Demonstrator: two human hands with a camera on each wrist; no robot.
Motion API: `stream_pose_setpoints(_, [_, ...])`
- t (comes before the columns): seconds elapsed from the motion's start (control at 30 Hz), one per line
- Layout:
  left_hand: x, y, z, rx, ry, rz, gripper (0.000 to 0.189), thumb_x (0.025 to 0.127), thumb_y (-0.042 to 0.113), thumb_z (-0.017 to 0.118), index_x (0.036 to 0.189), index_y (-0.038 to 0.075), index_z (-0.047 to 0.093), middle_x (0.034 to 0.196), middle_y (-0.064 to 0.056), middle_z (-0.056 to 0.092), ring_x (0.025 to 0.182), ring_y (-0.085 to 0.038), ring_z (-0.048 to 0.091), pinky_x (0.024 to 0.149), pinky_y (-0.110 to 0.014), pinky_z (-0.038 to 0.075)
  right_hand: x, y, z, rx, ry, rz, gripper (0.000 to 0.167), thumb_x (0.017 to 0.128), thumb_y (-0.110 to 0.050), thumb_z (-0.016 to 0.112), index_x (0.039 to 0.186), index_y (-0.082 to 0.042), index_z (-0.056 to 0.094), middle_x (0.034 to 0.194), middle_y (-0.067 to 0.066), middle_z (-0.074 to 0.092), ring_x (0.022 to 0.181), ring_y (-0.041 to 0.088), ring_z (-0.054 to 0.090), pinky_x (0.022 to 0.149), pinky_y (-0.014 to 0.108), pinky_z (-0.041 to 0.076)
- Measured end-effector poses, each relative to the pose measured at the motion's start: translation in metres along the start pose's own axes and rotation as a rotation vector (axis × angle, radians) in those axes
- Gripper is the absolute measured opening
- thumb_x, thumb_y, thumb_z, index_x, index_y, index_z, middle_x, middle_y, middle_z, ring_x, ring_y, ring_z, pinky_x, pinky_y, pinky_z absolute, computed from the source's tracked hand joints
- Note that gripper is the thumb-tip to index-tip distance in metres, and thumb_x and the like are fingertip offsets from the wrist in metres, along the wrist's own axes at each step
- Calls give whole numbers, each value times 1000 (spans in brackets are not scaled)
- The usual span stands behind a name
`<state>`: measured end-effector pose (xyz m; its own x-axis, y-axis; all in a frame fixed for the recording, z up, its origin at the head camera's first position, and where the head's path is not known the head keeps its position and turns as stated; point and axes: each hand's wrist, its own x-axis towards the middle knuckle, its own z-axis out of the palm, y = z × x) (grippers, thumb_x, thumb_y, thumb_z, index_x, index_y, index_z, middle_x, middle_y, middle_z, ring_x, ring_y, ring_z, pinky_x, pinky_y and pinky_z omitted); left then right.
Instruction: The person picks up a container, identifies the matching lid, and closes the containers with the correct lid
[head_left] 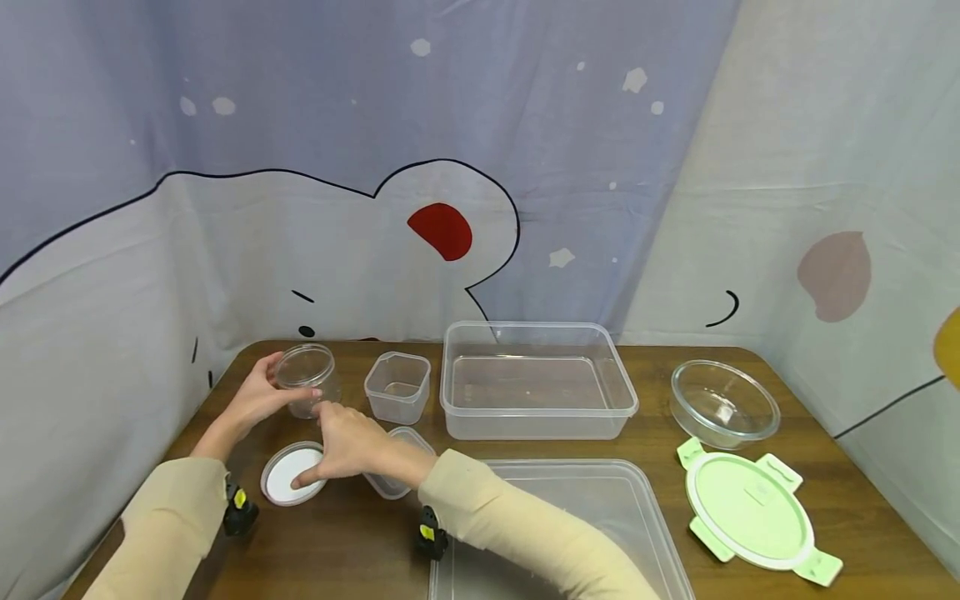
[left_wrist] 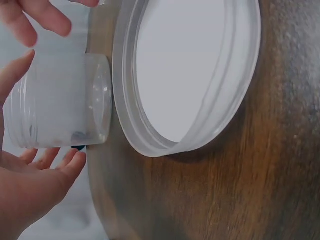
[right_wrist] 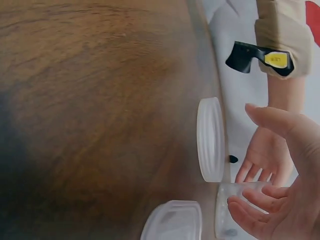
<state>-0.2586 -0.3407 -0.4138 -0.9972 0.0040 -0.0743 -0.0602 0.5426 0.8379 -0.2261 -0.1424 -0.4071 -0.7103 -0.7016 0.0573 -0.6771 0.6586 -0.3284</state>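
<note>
Hands (head_left: 260, 398), two; jar (head_left: 306, 372), one; lids (head_left: 288, 475), four.

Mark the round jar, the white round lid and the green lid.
Round jar (left_wrist: 62, 102), left wrist view: side wall.
White round lid (head_left: 285, 469), head view: white middle.
Green lid (head_left: 748, 508), head view: flat middle.

Person's wearing plain cream long sleeves (head_left: 528, 533), kinda wrinkly, plus a chunky black gadget (right_wrist: 242, 59) on each wrist with a yellow sticker (right_wrist: 276, 60). Left hand (head_left: 258, 397) and right hand (head_left: 347, 440) are bare.
</note>
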Motion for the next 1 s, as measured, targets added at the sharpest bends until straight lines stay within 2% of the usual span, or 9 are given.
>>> stream_pose_setpoints(0.2, [1, -3, 3, -23, 28, 33, 107, 83, 29, 75, 150, -6, 0, 152, -33, 21, 139, -51, 24, 110, -60, 30, -1, -3, 7, -60, -41, -19, 95, 65, -64, 78, 137, -11, 47, 126, -4, 60, 111, 7, 59, 83, 15, 49])
stream_pose_setpoints(0.37, [-1, -6, 3, -10, 45, 48, 103, 83, 30, 75, 149, -6, 5, 151, -32, 25, 135, -49, 31, 106, -57, 35, 0, -6, 11, -82, -65, -39, 93, 64, -65, 78, 135, -11, 49, 128, -3, 58, 116, 9, 58, 90, 15, 48])
stream_pose_setpoints(0.5, [-4, -8, 2, 18, 49, 51, 103, 83, 33, 75, 149, -5, 7, 151, -30, 27, 134, -50, 32, 105, -58, 36, 1, -8, 13, -95, -72, -45, 93, 63, -66, 78, 134, -13, 50, 127, -4, 59, 113, 7, 57, 87, 15, 48])
stream_pose_setpoints(0.7, [-5, -8, 2, 32, 44, 57, 104, 82, 35, 75, 149, -5, 7, 151, -30, 27, 135, -52, 30, 105, -61, 34, 2, -12, 15, -136, -80, -6, 93, 60, -69, 78, 133, -19, 51, 125, -8, 58, 109, 6, 56, 81, 16, 49])
stream_pose_setpoints(1.0, [-6, -8, 2, 55, 34, 43, 104, 82, 36, 75, 150, -5, 7, 152, -30, 27, 135, -52, 29, 106, -63, 32, 8, -16, 21, -209, -109, 26, 92, 61, -71, 76, 134, -21, 49, 126, -10, 55, 111, 7, 53, 82, 19, 50])
